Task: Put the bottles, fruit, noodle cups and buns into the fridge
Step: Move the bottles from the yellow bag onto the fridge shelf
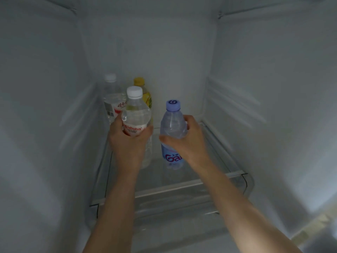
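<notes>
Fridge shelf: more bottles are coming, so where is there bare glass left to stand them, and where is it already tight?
Bare glass shelf lies right of the purple-capped bottle held by the right hand, up to the right wall, and along the front edge. The back-left corner is crowded: the yellow-capped bottle, a clear bottle, and the white-capped bottle in the left hand.

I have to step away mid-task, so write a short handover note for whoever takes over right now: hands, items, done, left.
Left hand grips the white-capped water bottle.
Right hand grips the purple-capped bottle.
Both bottles are upright over the glass shelf; contact with it cannot be told.
Done: a clear bottle and a yellow-capped bottle stand at the back left.
Left: release these two bottles. Fruit, noodle cups and buns are not in view.
</notes>
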Motion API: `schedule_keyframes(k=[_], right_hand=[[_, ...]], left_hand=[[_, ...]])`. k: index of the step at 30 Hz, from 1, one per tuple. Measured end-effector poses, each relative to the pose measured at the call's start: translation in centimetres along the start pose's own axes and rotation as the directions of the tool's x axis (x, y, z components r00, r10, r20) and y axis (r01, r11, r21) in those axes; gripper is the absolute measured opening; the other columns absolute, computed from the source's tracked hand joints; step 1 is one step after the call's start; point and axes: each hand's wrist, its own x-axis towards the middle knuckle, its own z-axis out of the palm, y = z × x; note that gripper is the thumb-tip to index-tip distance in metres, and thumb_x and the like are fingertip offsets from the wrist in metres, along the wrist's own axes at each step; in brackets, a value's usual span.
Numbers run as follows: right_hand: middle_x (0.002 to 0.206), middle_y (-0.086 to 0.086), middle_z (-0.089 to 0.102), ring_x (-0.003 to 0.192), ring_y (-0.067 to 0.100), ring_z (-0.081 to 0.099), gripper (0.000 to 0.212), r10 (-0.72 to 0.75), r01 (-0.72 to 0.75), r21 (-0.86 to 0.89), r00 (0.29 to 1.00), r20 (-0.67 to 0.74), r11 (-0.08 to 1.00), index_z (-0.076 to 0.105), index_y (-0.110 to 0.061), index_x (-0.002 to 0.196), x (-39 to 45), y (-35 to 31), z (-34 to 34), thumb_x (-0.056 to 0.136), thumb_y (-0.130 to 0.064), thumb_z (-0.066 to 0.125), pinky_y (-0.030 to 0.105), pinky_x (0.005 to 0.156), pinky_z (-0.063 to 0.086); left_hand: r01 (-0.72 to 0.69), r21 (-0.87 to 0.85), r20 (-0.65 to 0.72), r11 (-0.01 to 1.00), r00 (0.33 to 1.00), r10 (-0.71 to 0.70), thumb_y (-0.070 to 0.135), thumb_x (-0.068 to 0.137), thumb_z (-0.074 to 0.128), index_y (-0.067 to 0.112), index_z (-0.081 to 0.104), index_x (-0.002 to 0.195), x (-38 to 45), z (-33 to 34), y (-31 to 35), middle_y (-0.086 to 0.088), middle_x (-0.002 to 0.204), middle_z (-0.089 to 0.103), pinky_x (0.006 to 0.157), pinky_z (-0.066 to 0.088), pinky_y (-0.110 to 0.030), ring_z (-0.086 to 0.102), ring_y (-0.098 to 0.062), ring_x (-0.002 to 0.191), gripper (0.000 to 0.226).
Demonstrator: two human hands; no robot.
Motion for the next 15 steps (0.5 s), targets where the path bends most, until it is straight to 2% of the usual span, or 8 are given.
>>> schedule_keyframes(k=[3, 6, 10, 13, 15], right_hand=[[0.094, 0.000, 0.065, 0.084, 0.016, 0.066, 0.052, -0.005, 0.005, 0.001, 1.000, 0.011, 1.000, 0.052, -0.021, 0.101, 0.3, 0.4, 0.1, 0.062, -0.024, 0.087, 0.041, 0.076, 0.057], [0.098, -0.004, 0.064, 0.086, 0.010, 0.065, 0.055, -0.014, 0.013, 0.021, 1.000, 0.024, 1.000, 0.050, -0.025, 0.105, 0.2, 0.9, 0.1, 0.064, -0.025, 0.087, 0.029, 0.074, 0.056], [0.100, -0.019, 0.057, 0.088, -0.002, 0.060, 0.067, -0.035, 0.034, 0.036, 0.999, 0.026, 0.999, 0.042, -0.033, 0.114, -0.5, 1.5, 0.0, 0.065, -0.025, 0.087, 0.007, 0.069, 0.045], [0.102, -0.025, 0.048, 0.089, -0.005, 0.054, 0.074, -0.078, 0.077, 0.012, 0.996, 0.048, 0.997, 0.037, -0.034, 0.121, -1.3, 2.2, 0.0, 0.068, -0.016, 0.085, -0.001, 0.070, 0.040], [0.104, -0.020, 0.049, 0.092, -0.002, 0.053, 0.071, -0.099, 0.099, 0.007, 0.994, 0.041, 0.995, 0.039, -0.032, 0.122, -1.5, 2.5, 0.0, 0.070, -0.013, 0.083, -0.002, 0.072, 0.040]], left_hand=[[-0.003, 0.005, -0.004, 1.000, 1.000, 0.003, 0.018, 0.065, 0.087, 0.020, 0.063, 0.118, 0.2, -0.1, -0.5, 0.005, 0.109, 0.069, 0.085, 0.058, -0.037, 0.068, -0.009, 0.096, 0.059], [-0.005, 0.007, 0.000, 1.000, 1.000, 0.005, 0.019, 0.066, 0.087, 0.018, 0.061, 0.121, 0.1, -0.2, -0.5, 0.003, 0.113, 0.068, 0.088, 0.057, -0.039, 0.067, -0.012, 0.100, 0.061], [0.009, 0.082, 0.073, 0.997, 0.997, -0.015, 0.017, 0.067, 0.086, 0.029, 0.051, 0.129, -0.4, -1.0, -0.8, 0.011, 0.120, 0.061, 0.081, 0.051, -0.017, 0.061, -0.002, 0.103, 0.072], [0.022, 0.137, 0.171, 0.990, 0.984, -0.046, 0.011, 0.069, 0.084, 0.044, 0.042, 0.128, -0.9, -1.9, -1.3, 0.027, 0.110, 0.056, 0.075, 0.043, -0.007, 0.056, 0.018, 0.095, 0.080], [0.033, 0.162, 0.184, 0.986, 0.981, -0.063, 0.009, 0.068, 0.085, 0.041, 0.042, 0.131, -0.9, -2.0, -1.3, 0.030, 0.106, 0.053, 0.071, 0.042, -0.003, 0.054, 0.021, 0.091, 0.082]])
